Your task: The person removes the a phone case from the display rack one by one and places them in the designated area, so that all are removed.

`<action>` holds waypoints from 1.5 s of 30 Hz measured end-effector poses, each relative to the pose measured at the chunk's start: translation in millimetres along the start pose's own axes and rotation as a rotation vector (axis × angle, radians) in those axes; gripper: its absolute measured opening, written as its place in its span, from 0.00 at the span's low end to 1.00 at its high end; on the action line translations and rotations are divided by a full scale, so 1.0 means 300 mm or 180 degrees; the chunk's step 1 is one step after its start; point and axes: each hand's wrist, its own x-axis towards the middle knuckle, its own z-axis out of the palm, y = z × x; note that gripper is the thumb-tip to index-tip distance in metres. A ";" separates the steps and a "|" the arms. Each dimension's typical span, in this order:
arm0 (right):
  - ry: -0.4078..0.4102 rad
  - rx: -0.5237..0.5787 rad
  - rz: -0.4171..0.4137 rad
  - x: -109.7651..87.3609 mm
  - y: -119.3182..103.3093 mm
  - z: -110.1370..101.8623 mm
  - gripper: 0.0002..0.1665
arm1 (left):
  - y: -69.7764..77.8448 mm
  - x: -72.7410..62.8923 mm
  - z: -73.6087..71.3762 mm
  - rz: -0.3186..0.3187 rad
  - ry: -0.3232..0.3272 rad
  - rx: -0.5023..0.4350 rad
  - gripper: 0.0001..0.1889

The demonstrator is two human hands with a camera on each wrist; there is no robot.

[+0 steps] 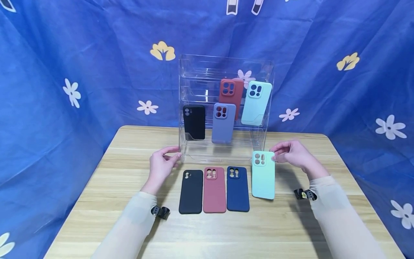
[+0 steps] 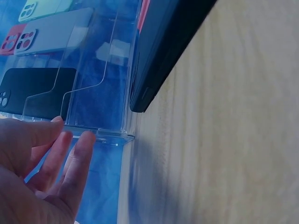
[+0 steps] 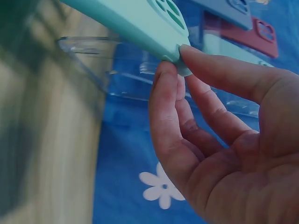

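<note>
My right hand (image 1: 292, 155) pinches the top right corner of a mint green phone case (image 1: 263, 180) between thumb and fingers. The case is tilted in front of the clear rack's lower right corner; in the right wrist view its camera cutouts (image 3: 169, 11) show beside the thumb. My left hand (image 1: 163, 163) is at the left side of the clear acrylic display rack (image 1: 207, 156), its fingertips (image 2: 84, 140) right at the side wall and fairly straight. A black case (image 1: 191, 192), a dusty pink case (image 1: 215, 190) and a navy case (image 1: 238, 190) lie side by side before the rack.
Standing in the rack are a black case (image 1: 194, 124), a lavender case (image 1: 223, 126), a red case (image 1: 236, 88) behind it and a pale mint case (image 1: 257, 102). Bare wooden tabletop (image 1: 220, 235) lies in front. A blue flowered curtain (image 1: 123, 72) hangs behind.
</note>
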 end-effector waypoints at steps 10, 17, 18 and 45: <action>-0.0045 0.0110 0.0076 0.021 0.076 0.042 0.25 | -0.002 -0.003 -0.004 -0.0053 -0.0028 0.0056 0.15; -0.0016 0.0069 -0.0009 0.004 0.063 0.011 0.28 | 0.001 -0.008 -0.006 -0.0076 -0.0045 0.0048 0.15; -0.0023 0.0054 -0.0026 0.003 0.060 0.007 0.28 | 0.003 -0.007 -0.007 -0.0079 -0.0039 0.0053 0.15; -0.0281 -0.0073 0.0276 0.034 0.130 0.100 0.20 | -0.001 -0.001 -0.002 0.0027 -0.0028 0.0054 0.13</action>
